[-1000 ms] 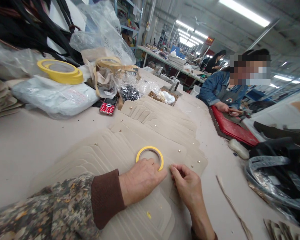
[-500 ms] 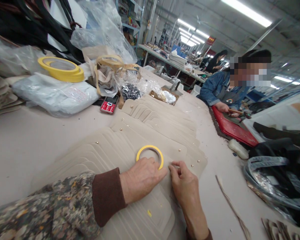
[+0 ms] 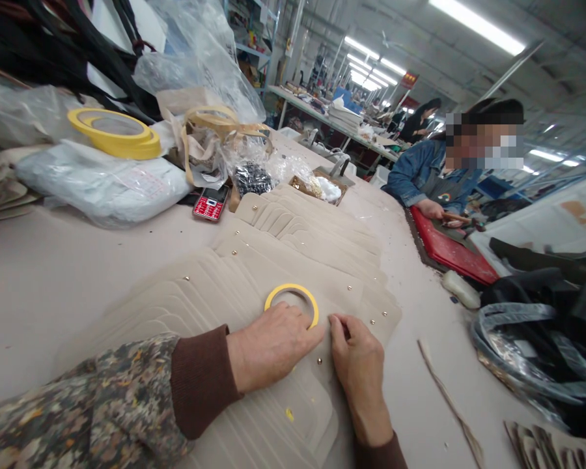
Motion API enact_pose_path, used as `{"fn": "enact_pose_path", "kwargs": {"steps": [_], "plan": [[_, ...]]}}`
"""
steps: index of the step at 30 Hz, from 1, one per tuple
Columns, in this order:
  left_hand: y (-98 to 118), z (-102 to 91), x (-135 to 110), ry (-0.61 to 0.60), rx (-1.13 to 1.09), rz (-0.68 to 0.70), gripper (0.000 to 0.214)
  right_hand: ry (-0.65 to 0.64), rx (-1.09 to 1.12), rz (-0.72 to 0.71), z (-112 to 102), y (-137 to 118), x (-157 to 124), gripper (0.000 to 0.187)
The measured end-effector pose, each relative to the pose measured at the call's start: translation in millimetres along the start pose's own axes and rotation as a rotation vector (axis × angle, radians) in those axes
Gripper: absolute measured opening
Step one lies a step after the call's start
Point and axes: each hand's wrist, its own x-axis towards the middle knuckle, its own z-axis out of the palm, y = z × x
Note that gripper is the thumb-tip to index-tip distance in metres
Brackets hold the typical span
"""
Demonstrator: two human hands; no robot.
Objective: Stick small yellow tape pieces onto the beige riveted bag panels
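Observation:
My left hand point(image 3: 273, 348) is closed around the near side of a narrow yellow tape roll point(image 3: 293, 286). Beneath it lie overlapping beige panels point(image 3: 209, 286) with rounded corners, several of them bearing small brass-coloured studs. My right hand point(image 3: 359, 368) is just right of the roll, thumb and forefinger pinched together; what they hold, if anything, is too small to make out. One stud point(image 3: 320, 360) shows on the panel between the two hands. Small yellow tape scraps point(image 3: 289, 414) stick to a nearer panel.
More yellow tape rolls point(image 3: 112, 133) rest on a plastic-wrapped bundle point(image 3: 107, 185) at the left. A red keypad phone point(image 3: 209, 203) lies behind the panels. Across the table, a person point(image 3: 420, 172) works at a red board point(image 3: 454, 247). Black straps point(image 3: 542, 339) are piled at right.
A stud between my hands, hidden before, now shows. My left hand has shifted slightly, still on the tape roll; my right hand keeps its pinch. The whole view has slid a little left.

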Motion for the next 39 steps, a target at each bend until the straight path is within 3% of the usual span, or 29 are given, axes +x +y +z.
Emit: {"fn": "enact_pose_path", "kwargs": {"steps": [3, 7, 9, 12, 16, 23, 28, 35, 39], "plan": [[-4, 0.5, 0, 0.052, -0.033, 0.008, 0.012, -0.01, 0.055, 0.033, -3, 5, 8, 0.025], [-9, 1.9, 0, 0.139, -0.135, 0.001, 0.014, 0.042, 0.306, 0.032, -16, 9, 2, 0.024], [-11, 3.6, -1, 0.188, -0.177, 0.027, 0.025, 0.036, 0.406, -0.04, -24, 6, -4, 0.019], [-12, 6.3, -1, 0.249, -0.209, 0.035, 0.035, -0.015, 0.44, -0.258, -30, -3, -9, 0.014], [-9, 6.4, 0, 0.216, -0.228, 0.026, 0.027, -0.015, 0.385, -0.459, -29, -16, -9, 0.021], [-6, -0.3, 0, 0.134, -0.217, 0.02, 0.013, 0.059, 0.267, -0.491, -22, -24, -10, 0.013], [-6, -3.4, 0, 0.08, -0.217, -0.043, 0.007, 0.085, 0.248, -0.347, -22, -27, -14, 0.012], [-1, -4.2, 1, 0.121, -0.104, -0.023, 0.006, -0.198, 0.757, 0.344, -29, -41, -15, 0.023], [0, -2.0, 1, 0.193, -0.059, 0.012, 0.007, -0.213, 0.87, 0.482, -32, -45, -15, 0.028]]}}
